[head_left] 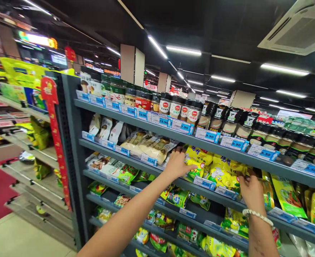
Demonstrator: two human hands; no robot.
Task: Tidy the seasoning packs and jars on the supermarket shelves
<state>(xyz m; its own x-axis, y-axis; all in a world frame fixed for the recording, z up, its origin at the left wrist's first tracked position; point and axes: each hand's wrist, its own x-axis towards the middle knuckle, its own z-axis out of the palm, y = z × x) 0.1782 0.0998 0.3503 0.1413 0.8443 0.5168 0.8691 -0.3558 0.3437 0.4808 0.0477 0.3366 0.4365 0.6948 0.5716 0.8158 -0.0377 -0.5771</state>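
Note:
My left hand [176, 165] reaches onto the second shelf, thumb spread out and fingers stretched behind the left end of a yellow seasoning bag [199, 159]. Cream-coloured packets of dried mushrooms [157, 148] lie just left of it. My right hand [252, 191], with a pale beaded bracelet [258, 216] on the wrist, is at the right edge of another yellow seasoning bag [225, 175]. Its fingers are bent in and closed on that edge; the fingertips are partly hidden. Both yellow bags lean side by side behind the price-tag strip [204, 183].
Spice jars [193, 112] line the top shelf above my hands. Green and yellow pouches [288, 194] stand to the right. Lower shelves hold more bags [175, 194]. A dark upright post [73, 160] and a red hanging strip [55, 142] mark the left end.

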